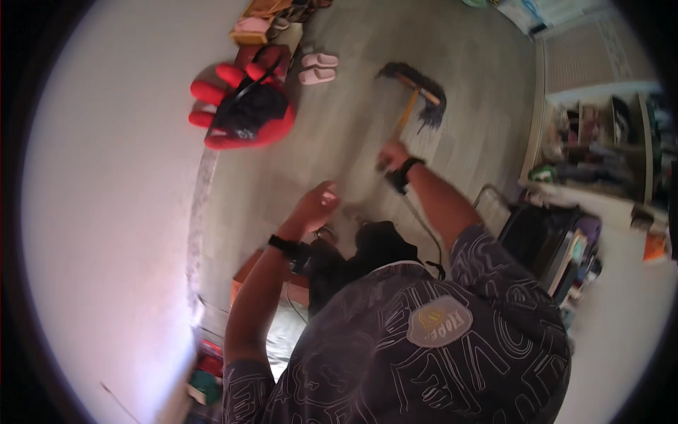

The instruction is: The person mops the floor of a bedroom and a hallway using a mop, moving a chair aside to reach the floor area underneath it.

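My right hand [393,156] is closed around the yellow handle [407,116] of a mop. Its wide head [426,94] has dark fringe and lies on the floor ahead of me. My left hand [318,202] hovers lower and to the left, apart from the mop, with its fingers curled in and nothing visible in them. Both wrists wear black bands with small dark boxes. Below the hands, my feet and dark trousers [381,244] partly show.
A red, hand-shaped cushioned seat [272,131] with a black bag [244,113] on it stands by the left wall. Pink slippers [318,75] lie beyond it. Filled shelves [646,152] line the right side, and a black chair-like item [533,237] stands nearer.
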